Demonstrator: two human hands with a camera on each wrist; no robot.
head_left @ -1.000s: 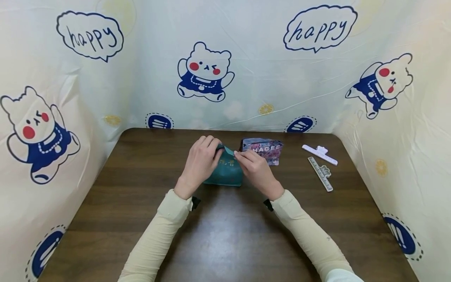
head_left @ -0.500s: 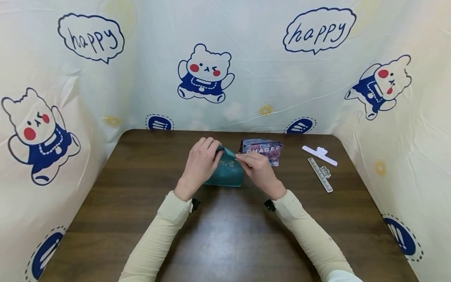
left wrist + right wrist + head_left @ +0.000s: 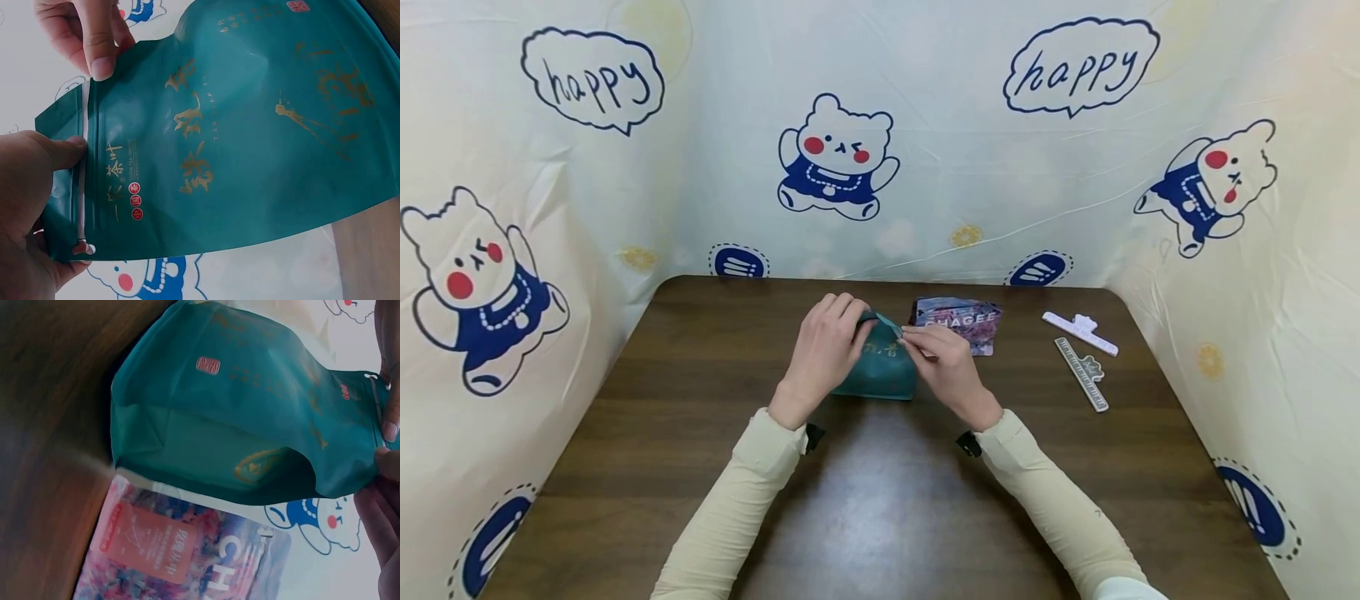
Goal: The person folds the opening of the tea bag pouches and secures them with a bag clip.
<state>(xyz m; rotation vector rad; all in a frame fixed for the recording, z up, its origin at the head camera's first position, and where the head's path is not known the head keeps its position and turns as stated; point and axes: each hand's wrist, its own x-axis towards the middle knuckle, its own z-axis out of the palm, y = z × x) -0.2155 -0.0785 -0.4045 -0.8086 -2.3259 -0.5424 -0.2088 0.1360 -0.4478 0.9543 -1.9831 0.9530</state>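
Head view recorded, from the left, the person's left hand (image 3: 822,348) grasping the upper left of a green pouch (image 3: 874,377), which stood near the far side of the dark wooden table (image 3: 872,492), mouth end raised between both hands. Left wrist view confirmed the thumb laid on the front just by a pale strip (image 3: 81,187), with fingers behind the sheet. Whether the base bore on the tabletop could not be determined. The pouch body bulged towards its gusseted bottom and lay flat at the top; the wall was judged thin, soft and slick, creasing readily under pressure. Weight was assessed as light to moderate, contents unseen; breakage of the film seemed unlikely. The flat top band and side seams were considered the soundest holds, the smooth middle the poorest. To the right, the right hand (image 3: 951,365) pinched the opposite top corner between thumb and fingers. Beyond it lay a purple pouch (image 3: 964,321), untouched. Further right, well apart from both hands, were a lilac clip (image 3: 1078,333) and, just nearer the person, a grey clip (image 3: 1081,375).
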